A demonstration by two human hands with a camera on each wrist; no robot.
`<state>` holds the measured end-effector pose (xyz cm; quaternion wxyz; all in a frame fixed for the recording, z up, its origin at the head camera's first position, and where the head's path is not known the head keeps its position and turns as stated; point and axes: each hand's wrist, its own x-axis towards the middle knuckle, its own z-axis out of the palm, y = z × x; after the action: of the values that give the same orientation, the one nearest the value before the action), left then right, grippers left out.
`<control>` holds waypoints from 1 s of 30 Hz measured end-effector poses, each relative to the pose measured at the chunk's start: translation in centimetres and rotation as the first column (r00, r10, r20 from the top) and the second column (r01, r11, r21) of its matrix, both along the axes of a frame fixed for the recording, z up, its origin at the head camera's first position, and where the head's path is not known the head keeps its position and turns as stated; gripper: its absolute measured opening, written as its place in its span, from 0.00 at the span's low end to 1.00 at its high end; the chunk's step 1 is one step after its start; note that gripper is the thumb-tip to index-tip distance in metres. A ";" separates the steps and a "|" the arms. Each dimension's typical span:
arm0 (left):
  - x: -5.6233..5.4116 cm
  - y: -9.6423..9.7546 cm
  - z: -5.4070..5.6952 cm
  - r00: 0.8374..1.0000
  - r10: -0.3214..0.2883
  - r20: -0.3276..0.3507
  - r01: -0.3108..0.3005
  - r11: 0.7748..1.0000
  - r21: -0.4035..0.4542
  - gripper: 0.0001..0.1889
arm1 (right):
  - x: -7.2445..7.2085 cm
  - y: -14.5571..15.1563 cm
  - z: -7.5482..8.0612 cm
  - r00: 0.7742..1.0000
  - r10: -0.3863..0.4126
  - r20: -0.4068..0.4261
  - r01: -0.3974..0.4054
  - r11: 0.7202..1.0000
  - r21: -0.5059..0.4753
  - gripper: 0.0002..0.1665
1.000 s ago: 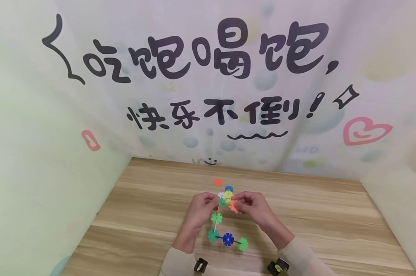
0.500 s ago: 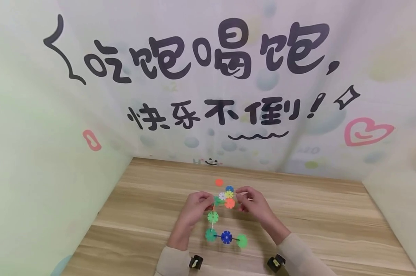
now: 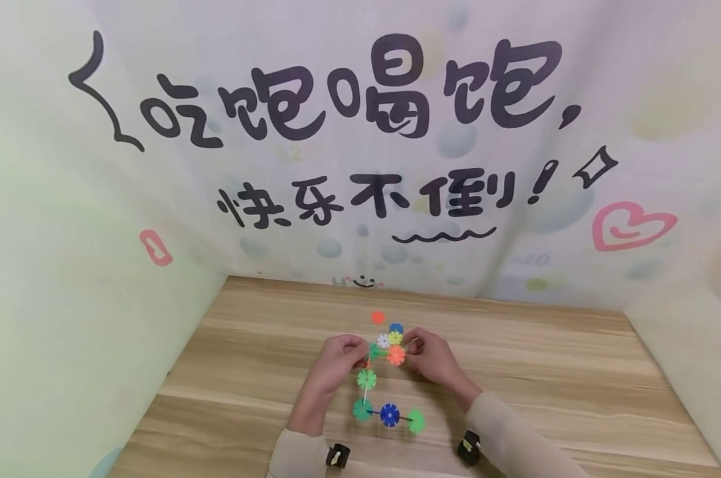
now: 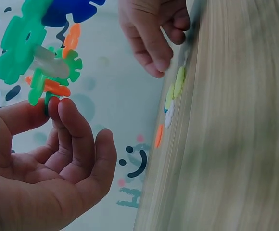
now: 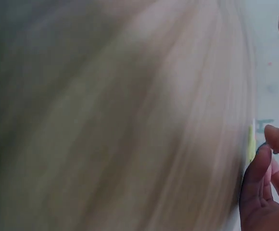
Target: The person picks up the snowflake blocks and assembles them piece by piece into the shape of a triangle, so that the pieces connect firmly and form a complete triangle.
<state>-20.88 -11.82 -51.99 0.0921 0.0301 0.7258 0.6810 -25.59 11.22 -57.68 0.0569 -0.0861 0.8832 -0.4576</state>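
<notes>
My left hand (image 3: 338, 362) pinches a dark green notched disc (image 4: 48, 103) between thumb and fingertips. That disc belongs to a joined chain of plastic snowflake discs raised off the table. Along the chain I see a light green disc (image 3: 366, 379), a teal disc (image 3: 362, 409), a blue disc (image 3: 389, 415) and a bright green end disc (image 3: 415, 421). At its other end an orange disc (image 3: 396, 356) faces up. Close beside this orange disc is my right hand (image 3: 433, 356), its fingers loosely bent; the left wrist view shows nothing in it.
Beyond the hands, loose discs lie on the wooden table (image 3: 546, 398): a yellow one (image 3: 395, 338), a white one (image 3: 384, 341), a blue one (image 3: 396, 328) and an orange one (image 3: 378, 318). A printed curtain (image 3: 360, 259) stands behind the table.
My right hand lets go of the orange end disc, draws off to the right, then comes back a little to the left. My left hand and the chain shift slightly left.
</notes>
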 end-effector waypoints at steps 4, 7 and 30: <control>0.0 -0.2 -0.1 1.000 -0.007 -0.007 0.007 1.000 -0.005 0.11 | -0.2 -0.3 -0.3 0.998 0.014 -0.060 -0.007 0.994 0.108 0.14; 0.1 -0.4 0.1 1.000 -0.009 -0.015 0.009 1.000 -0.010 0.11 | -0.2 -0.6 -0.3 0.996 0.010 -0.087 0.003 0.989 0.148 0.14; 0.2 -0.5 0.3 1.000 -0.008 -0.016 0.008 1.000 -0.006 0.12 | -0.1 -1.0 -0.2 0.990 0.039 -0.133 -0.007 0.973 0.232 0.21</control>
<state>-20.68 -12.35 -51.64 0.0890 0.0382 0.7283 0.6784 -25.68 10.21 -57.91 0.0115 -0.1202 0.9312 -0.3440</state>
